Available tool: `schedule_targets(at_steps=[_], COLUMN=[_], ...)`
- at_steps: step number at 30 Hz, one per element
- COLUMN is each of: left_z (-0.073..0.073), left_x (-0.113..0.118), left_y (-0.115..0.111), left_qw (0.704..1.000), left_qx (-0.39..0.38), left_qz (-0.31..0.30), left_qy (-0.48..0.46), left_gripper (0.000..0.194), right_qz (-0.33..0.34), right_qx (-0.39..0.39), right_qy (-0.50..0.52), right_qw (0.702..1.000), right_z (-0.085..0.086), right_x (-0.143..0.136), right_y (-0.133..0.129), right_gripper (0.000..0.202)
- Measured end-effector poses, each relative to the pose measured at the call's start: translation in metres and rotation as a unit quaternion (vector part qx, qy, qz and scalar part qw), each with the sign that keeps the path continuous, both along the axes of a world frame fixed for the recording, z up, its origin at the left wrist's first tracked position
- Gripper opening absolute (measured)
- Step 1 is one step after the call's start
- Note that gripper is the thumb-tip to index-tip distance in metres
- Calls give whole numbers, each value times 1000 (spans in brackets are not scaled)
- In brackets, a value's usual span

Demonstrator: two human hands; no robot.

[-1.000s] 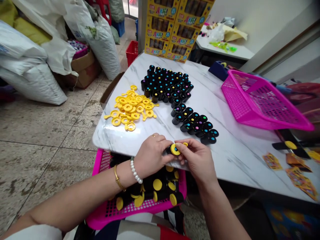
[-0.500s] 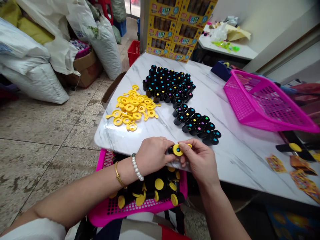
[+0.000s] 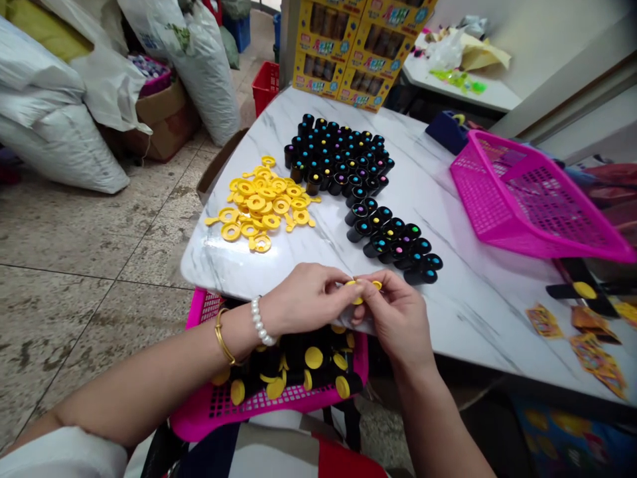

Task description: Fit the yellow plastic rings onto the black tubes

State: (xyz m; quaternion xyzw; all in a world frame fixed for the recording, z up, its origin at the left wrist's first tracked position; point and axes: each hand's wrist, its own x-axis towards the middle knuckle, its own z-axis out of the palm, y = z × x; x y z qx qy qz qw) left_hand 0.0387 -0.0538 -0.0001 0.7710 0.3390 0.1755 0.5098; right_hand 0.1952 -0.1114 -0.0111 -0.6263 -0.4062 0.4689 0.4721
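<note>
Near the table's front edge, my left hand (image 3: 311,299) and my right hand (image 3: 398,315) meet around a small piece with a yellow cap (image 3: 357,292). Both hands' fingers are pinched on it, and they cover most of it. Beyond them, several black cylinders (image 3: 338,156) with coloured dots on top stand in a cluster that trails toward my right hand. A pile of yellow ring caps (image 3: 259,202) with small tabs lies on the left of the table. Below my wrists, a pink basket (image 3: 194,415) holds several black cylinders with yellow caps.
An empty-looking pink basket (image 3: 527,219) rests tilted on the right of the white table (image 3: 468,299). Yellow display boxes (image 3: 343,50) are stacked at the back. Orange packets (image 3: 545,322) lie at the right. White sacks (image 3: 64,133) stand on the floor at left.
My left fingers have moved over the yellow cap, which was more visible before between my hands. The black cylinder under it is now hidden. The view has shifted slightly.
</note>
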Motion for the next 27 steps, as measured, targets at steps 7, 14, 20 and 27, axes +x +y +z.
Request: schedule_targets(at_steps=[7,14,20,27], left_z=[-7,-16,-22,-21], left_x=[5,2,7,9], left_y=[4,-15,-15,-16], left_qw=[998,986,979,978], left_qx=[-44,139,197,196], left_qz=[41,82,48,31], left_qy=[-3,-35,20,65], left_gripper=[31,32,18,16], right_qz=[0,1,102,227], right_qx=[-6,48,-7,-101], right_qy=[-39,-39,131,25], right_qw=[999,998,986,968], right_z=[1,-3,8,16], right_x=[0,0,21,28], right_y=[0,-4,-4,20], right_gripper=[25,32,34,31])
